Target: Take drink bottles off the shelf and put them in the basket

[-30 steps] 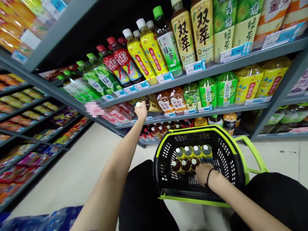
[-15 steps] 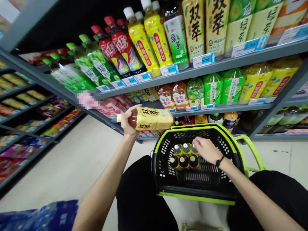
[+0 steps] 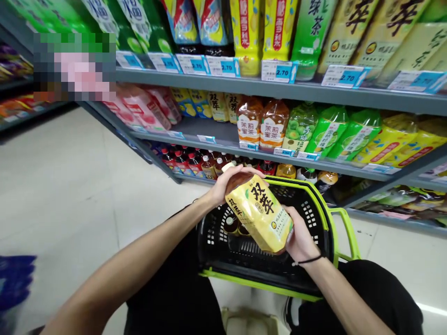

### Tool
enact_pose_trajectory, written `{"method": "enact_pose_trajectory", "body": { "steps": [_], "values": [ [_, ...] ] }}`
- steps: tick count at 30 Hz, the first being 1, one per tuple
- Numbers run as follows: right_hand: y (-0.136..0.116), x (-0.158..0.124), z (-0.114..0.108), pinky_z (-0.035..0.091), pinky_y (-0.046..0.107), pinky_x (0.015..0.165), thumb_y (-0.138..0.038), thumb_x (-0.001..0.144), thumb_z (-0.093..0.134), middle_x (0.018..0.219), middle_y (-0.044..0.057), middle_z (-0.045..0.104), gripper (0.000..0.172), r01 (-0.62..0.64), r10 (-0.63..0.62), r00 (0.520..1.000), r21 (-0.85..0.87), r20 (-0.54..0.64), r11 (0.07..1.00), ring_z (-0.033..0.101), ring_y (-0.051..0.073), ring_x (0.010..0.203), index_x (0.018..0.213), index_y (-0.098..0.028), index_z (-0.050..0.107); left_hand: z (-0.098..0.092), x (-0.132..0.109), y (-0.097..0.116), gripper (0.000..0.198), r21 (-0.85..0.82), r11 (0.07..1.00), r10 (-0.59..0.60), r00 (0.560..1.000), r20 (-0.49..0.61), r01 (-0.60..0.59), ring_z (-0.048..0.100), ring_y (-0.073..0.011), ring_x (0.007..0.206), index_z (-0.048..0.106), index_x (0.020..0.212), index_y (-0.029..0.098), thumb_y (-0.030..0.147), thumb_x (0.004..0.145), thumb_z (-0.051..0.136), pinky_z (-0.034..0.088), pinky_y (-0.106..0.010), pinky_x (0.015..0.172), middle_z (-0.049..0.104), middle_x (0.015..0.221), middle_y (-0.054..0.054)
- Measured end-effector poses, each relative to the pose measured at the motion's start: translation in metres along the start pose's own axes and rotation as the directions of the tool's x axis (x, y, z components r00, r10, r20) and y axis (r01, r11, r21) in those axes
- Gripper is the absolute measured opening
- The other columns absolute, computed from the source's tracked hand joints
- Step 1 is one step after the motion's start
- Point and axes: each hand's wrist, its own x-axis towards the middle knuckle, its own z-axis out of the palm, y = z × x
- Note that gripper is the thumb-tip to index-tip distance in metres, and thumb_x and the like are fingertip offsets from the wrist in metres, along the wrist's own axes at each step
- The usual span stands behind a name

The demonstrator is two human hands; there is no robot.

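Note:
A large tea bottle (image 3: 260, 211) with a yellow label and white cap is tilted above the shopping basket (image 3: 216, 270), its cap end toward the upper left. My left hand (image 3: 232, 181) is wrapped round the bottle's neck and shoulder. At the base, my right hand (image 3: 298, 235) grips the lower right side, with its fingers partly behind the bottle. Under it, a few dark bottles (image 3: 231, 225) stand in the left part of the black basket with lime-green trim; the held bottle hides the others.
Shelves of drink bottles rise in front, with price tags along the upper shelf edge (image 3: 209, 79). Small bottles (image 3: 195, 163) stand on the bottom shelf. The basket's green handle (image 3: 349, 232) sticks out right. A blue pack (image 3: 17, 279) is on the floor at left.
The bottle has moved right and down from beside the basket to above it. My right hand has left the bottles inside and taken hold of its base. The view has shifted closer.

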Motion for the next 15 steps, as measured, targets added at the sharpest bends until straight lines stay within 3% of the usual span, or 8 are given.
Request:
{"method": "enact_pose_trajectory", "body": {
  "steps": [6,10,13,15],
  "values": [
    [0.004,-0.005,-0.005,0.062,0.043,0.092,-0.051,0.077,0.071,0.101,0.007,0.083,0.04,0.111,-0.109,0.994,-0.1,0.022,0.989,0.076,0.032,0.108,0.1,-0.02,0.075,0.017,-0.005,0.0,0.057,-0.108,0.992,0.063,0.995,-0.075,-0.071,0.075,-0.0319,0.106,0.084,0.107,0.013,0.064,0.093,0.061,0.056,-0.044,0.099,0.08,0.117,-0.017],
    [0.017,0.007,-0.01,0.062,0.048,0.093,-0.049,0.078,0.06,0.092,0.011,0.082,0.028,0.071,-0.076,0.997,-0.187,-0.024,0.98,0.076,0.035,0.109,0.084,-0.023,0.067,0.024,-0.008,-0.004,0.052,0.043,0.994,0.095,0.995,0.022,-0.096,0.075,-0.0302,0.104,0.085,0.107,0.015,0.06,0.094,0.062,0.055,-0.041,0.098,0.08,0.115,-0.016],
    [0.028,0.019,-0.018,0.062,0.052,0.095,-0.052,0.083,0.05,0.087,0.013,0.08,0.033,0.078,-0.094,0.995,-0.285,-0.044,0.955,0.074,0.037,0.113,0.084,-0.024,0.067,0.028,-0.012,-0.008,0.048,0.145,0.985,0.085,0.993,0.086,-0.097,0.075,-0.0302,0.1,0.085,0.108,0.014,0.054,0.094,0.064,0.055,-0.041,0.094,0.08,0.115,-0.017],
    [0.031,0.021,-0.022,0.061,0.054,0.096,-0.053,0.084,0.047,0.087,0.013,0.08,0.036,0.145,-0.15,0.989,-0.377,0.016,0.915,0.074,0.037,0.114,0.087,-0.024,0.067,0.03,-0.015,-0.009,0.046,0.159,0.981,0.094,0.99,0.103,-0.11,0.075,-0.0305,0.099,0.084,0.109,0.014,0.052,0.094,0.064,0.056,-0.041,0.092,0.08,0.114,-0.017]
  ]
}}
